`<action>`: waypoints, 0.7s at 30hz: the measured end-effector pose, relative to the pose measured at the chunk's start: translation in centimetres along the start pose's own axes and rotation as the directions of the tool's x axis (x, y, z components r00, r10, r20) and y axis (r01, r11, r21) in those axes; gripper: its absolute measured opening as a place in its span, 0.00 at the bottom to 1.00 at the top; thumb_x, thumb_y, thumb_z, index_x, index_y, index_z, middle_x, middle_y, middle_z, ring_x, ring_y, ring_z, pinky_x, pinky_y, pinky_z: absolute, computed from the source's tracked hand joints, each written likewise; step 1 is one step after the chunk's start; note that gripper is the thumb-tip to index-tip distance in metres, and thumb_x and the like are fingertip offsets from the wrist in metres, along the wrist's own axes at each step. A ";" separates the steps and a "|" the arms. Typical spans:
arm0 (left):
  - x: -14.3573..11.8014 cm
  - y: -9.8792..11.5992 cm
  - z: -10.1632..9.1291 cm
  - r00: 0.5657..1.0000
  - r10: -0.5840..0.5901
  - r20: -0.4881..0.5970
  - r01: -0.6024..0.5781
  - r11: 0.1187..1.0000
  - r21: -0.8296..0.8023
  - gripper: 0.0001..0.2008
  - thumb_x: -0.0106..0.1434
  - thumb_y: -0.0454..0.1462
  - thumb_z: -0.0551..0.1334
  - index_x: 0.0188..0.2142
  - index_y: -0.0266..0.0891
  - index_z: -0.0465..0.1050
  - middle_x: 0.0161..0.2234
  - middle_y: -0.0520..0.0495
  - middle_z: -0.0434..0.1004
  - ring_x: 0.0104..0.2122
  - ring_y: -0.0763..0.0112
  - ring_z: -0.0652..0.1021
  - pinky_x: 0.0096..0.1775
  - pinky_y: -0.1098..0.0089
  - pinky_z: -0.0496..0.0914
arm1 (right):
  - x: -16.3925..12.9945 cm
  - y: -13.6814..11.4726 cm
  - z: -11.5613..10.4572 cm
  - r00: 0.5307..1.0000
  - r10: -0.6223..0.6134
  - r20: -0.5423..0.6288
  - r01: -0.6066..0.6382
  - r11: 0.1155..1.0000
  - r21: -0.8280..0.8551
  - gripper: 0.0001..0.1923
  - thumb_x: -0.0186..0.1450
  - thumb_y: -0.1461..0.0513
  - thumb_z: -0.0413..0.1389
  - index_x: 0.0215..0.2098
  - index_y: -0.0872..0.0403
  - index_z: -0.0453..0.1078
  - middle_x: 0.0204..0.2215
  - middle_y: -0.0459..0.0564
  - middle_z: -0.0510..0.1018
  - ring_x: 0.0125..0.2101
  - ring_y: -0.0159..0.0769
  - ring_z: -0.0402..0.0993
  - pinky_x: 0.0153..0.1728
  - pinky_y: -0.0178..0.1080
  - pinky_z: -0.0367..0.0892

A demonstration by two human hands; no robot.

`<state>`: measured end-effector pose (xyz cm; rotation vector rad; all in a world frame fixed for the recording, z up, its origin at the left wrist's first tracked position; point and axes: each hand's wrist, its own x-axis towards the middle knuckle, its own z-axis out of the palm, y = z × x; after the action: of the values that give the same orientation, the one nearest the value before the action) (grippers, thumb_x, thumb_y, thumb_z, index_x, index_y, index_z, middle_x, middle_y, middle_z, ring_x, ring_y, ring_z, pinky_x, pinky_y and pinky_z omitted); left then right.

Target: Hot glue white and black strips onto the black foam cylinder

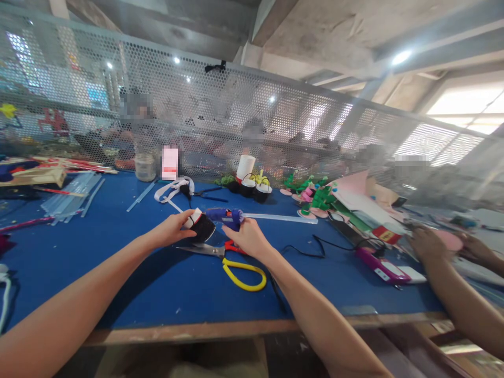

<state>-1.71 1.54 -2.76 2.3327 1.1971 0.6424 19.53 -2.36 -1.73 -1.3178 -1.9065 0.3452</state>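
My left hand point(173, 229) holds a small black cup-shaped piece with a white rim point(201, 226) just above the blue table point(118, 262). My right hand point(248, 237) grips a blue glue gun point(225, 214), whose tip points left toward the black piece. A clear glue stick point(283, 217) juts from the gun's back to the right. Scissors with yellow and red handles point(232, 262) lie on the table right under my hands.
A perforated metal screen point(236, 121) walls the table's far side. Small black pots with white rims point(255, 188), a white strap point(173, 189), clear glue sticks point(74, 197), foam cutouts point(315, 197) and a black cable point(311, 247) lie around. Another person's hands point(433, 244) work at the right.
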 end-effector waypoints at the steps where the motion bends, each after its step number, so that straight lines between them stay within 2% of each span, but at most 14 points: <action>1: 0.0 0.0 0.0 1.000 0.001 -0.004 -0.001 1.000 0.006 0.25 0.51 0.40 0.58 0.48 0.33 0.59 0.34 0.43 0.73 0.32 0.64 0.72 0.36 0.67 0.64 | 0.0 -0.1 0.0 1.000 0.000 0.005 0.000 1.000 0.001 0.08 0.52 0.59 0.49 0.18 0.55 0.61 0.14 0.42 0.63 0.17 0.29 0.59 0.21 0.31 0.58; 6: -0.1 0.1 0.0 1.000 0.002 0.021 -0.002 1.000 -0.001 0.24 0.51 0.40 0.57 0.47 0.33 0.59 0.30 0.47 0.73 0.28 0.67 0.72 0.32 0.69 0.64 | -0.3 -0.3 -0.2 0.999 -0.027 0.032 0.027 1.000 0.014 0.09 0.53 0.60 0.49 0.17 0.55 0.61 0.14 0.42 0.64 0.18 0.28 0.59 0.22 0.31 0.58; 11: -0.1 0.2 0.0 1.000 -0.004 -0.007 0.004 1.000 0.001 0.23 0.50 0.40 0.58 0.47 0.36 0.59 0.29 0.49 0.72 0.28 0.67 0.72 0.32 0.70 0.64 | -0.3 -0.3 -0.2 1.000 -0.022 0.018 0.022 1.000 0.012 0.09 0.52 0.60 0.49 0.17 0.55 0.61 0.14 0.42 0.64 0.17 0.28 0.59 0.21 0.31 0.58; 18: -0.1 0.1 0.1 1.000 0.012 0.002 -0.012 0.999 -0.033 0.21 0.51 0.38 0.58 0.45 0.36 0.61 0.28 0.51 0.71 0.27 0.71 0.70 0.31 0.73 0.63 | -0.7 -1.2 -0.4 0.995 -0.016 0.096 0.010 0.998 0.063 0.10 0.53 0.62 0.49 0.15 0.54 0.58 0.10 0.41 0.61 0.15 0.28 0.58 0.19 0.31 0.57; 21: -0.1 -0.2 0.2 1.000 0.011 -0.008 -0.011 1.000 -0.020 0.21 0.51 0.39 0.58 0.45 0.36 0.61 0.28 0.52 0.70 0.26 0.72 0.69 0.30 0.73 0.62 | -0.7 -1.2 -0.5 0.996 -0.032 0.085 0.028 0.999 0.044 0.10 0.52 0.63 0.49 0.15 0.54 0.59 0.11 0.42 0.62 0.15 0.28 0.59 0.19 0.31 0.57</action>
<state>-1.76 1.57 -3.05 2.3242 1.1768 0.6651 19.14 -3.63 -1.00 -1.2632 -1.9769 0.4315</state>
